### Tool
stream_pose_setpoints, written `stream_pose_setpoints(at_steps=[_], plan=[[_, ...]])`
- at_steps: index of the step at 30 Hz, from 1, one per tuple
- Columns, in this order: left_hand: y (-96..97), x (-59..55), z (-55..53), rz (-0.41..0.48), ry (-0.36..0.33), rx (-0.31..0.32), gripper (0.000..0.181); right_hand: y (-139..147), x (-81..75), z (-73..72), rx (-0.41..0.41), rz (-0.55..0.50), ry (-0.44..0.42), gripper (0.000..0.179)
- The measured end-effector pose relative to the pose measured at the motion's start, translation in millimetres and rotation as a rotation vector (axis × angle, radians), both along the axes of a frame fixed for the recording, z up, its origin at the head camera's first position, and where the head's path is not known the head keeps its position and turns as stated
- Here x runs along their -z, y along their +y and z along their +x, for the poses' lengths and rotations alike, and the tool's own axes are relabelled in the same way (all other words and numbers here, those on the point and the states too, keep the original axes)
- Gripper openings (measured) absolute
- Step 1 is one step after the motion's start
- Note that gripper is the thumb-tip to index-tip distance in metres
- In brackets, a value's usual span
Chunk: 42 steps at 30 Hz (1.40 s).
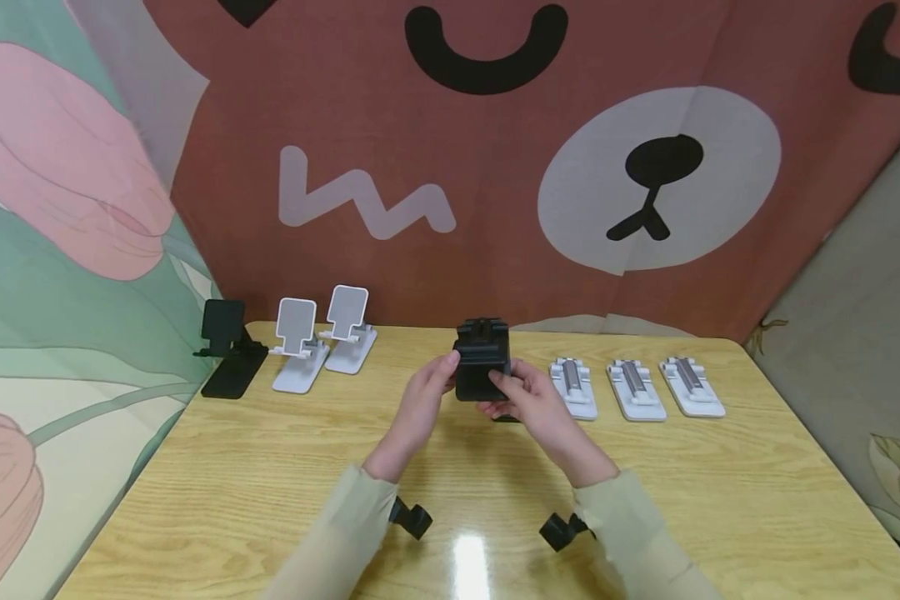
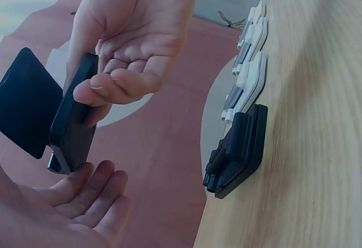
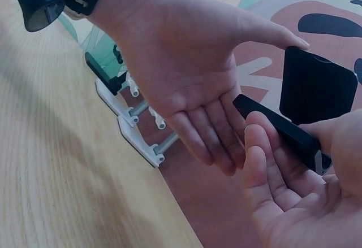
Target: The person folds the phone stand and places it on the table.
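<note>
Held up over the table is a black folding phone stand (image 1: 483, 379), its plate tilted away from its base. My right hand (image 1: 540, 408) grips the base, thumb on one face and curled fingers on the other, as the right wrist view shows. My left hand (image 3: 186, 73) has its fingers nearly straight beside the base, with the thumb tip at a corner of the plate (image 3: 317, 87). Below the hands, a second black phone stand (image 2: 240, 155) lies folded on the table, mostly hidden behind my right hand in the head view.
Three folded white phone stands (image 1: 636, 392) lie in a row at the right. At the back left, a black stand (image 1: 232, 350) and two white ones (image 1: 297, 346) are unfolded. A printed cloth (image 1: 495, 208) hangs behind the wooden table (image 1: 270, 492).
</note>
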<state>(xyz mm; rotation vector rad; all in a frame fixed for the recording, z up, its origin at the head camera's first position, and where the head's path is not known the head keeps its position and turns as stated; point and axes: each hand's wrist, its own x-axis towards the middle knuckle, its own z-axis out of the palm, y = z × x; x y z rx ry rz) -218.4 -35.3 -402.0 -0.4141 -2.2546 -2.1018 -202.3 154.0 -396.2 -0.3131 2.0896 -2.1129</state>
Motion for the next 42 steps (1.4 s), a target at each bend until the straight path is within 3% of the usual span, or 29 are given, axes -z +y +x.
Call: stream_pose_setpoints(at_steps=[12,19,30,42], plan=[[-3.2,0.6,-2.0,0.035,-0.006,0.010,0.049,-2,-1.3,-0.7,0.033,-0.043,-0.075,0.055],[-4.1,-1.0,-3.7,0.038,-0.018,0.024,0.049,-1,-5.6,-2.0,0.039,0.031,-0.068,0.073],[-9.8,-3.0,-1.6,0.034,-0.023,0.067,0.052,1,-8.2,-1.4,-0.024,0.032,-0.068,0.067],[-16.3,-0.5,-1.3,-0.053,-0.042,0.102,0.056,1,-4.7,-1.0,0.004,0.008,-0.086,0.055]])
